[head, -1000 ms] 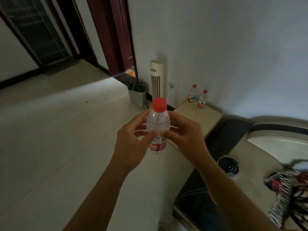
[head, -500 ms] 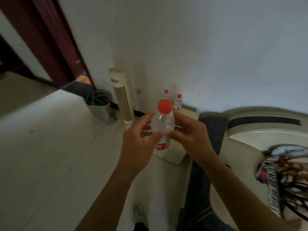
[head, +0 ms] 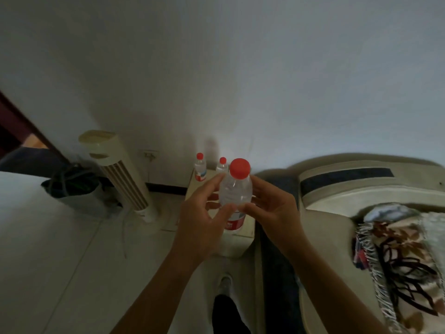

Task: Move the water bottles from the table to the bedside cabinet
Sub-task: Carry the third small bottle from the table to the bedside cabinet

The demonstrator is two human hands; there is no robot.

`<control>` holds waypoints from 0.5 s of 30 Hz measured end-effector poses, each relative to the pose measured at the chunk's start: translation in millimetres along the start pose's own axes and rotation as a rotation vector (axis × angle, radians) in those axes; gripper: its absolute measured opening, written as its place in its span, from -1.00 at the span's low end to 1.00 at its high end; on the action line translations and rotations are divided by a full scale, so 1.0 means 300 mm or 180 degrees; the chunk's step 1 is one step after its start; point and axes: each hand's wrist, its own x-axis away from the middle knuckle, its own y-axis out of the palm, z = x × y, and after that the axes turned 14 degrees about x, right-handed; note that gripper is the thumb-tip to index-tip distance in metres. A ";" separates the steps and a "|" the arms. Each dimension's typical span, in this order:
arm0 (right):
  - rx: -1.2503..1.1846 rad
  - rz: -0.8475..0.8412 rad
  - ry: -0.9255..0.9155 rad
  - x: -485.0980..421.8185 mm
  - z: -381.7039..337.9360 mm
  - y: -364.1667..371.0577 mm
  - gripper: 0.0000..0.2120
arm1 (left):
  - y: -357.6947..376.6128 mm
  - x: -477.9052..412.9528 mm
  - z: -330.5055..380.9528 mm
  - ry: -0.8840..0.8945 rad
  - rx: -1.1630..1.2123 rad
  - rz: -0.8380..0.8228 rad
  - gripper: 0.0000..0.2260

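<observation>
A clear water bottle with a red cap and red label stands upright in mid-air, above the bedside cabinet. My left hand and my right hand both grip it, fingers and thumbs curled round its body from either side. Two more red-capped bottles stand at the cabinet's far edge against the wall: one on the left, the other partly hidden behind the held bottle.
A cream tower fan stands left of the cabinet, with a dark-lined bin beyond it. A bed with a patterned blanket lies to the right. My foot shows on the pale floor below.
I have walked closer to the cabinet; it now lies directly under my hands. The bottle stays held in both hands, and the doorway has slid out of view to the left.
</observation>
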 end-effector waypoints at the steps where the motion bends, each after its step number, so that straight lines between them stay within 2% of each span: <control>1: -0.0058 0.0009 0.0014 -0.044 0.025 -0.002 -0.48 | 0.007 -0.053 -0.016 -0.0009 -0.0050 -0.0009 -0.49; 7: -0.0116 0.0128 0.0231 -0.340 0.156 -0.075 -0.45 | 0.098 -0.389 -0.062 -0.0191 -0.0044 -0.0104 -0.45; 15: 0.0162 0.0283 0.0442 -0.546 0.281 -0.132 -0.47 | 0.177 -0.659 -0.145 -0.0283 0.0076 -0.0437 -0.60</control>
